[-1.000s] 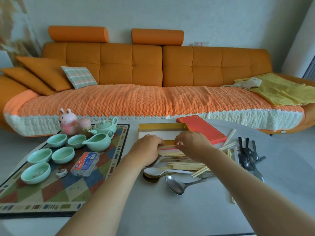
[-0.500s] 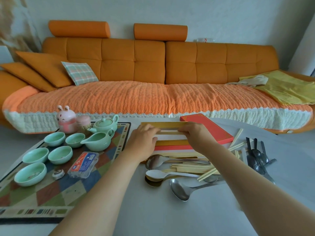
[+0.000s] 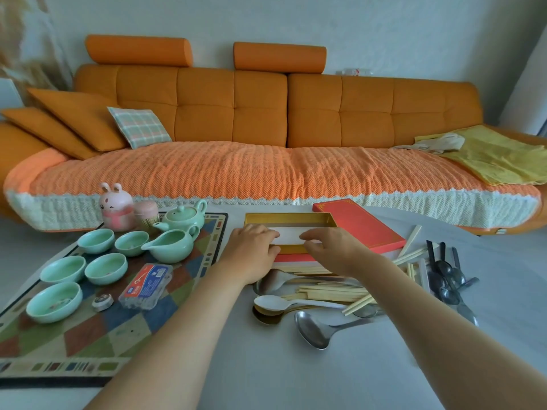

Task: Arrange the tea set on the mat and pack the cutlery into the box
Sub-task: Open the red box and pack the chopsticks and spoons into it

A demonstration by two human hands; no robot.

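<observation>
Both hands (image 3: 291, 247) over open box (image 3: 288, 219), grip unclear.

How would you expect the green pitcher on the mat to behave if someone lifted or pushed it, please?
The pitcher looks like glazed ceramic, so probably fragile and somewhat slippery. Its wide, squat body suggests it would slide on the mat rather than tip. A push could knock it against the teapot or cups standing close by.
</observation>
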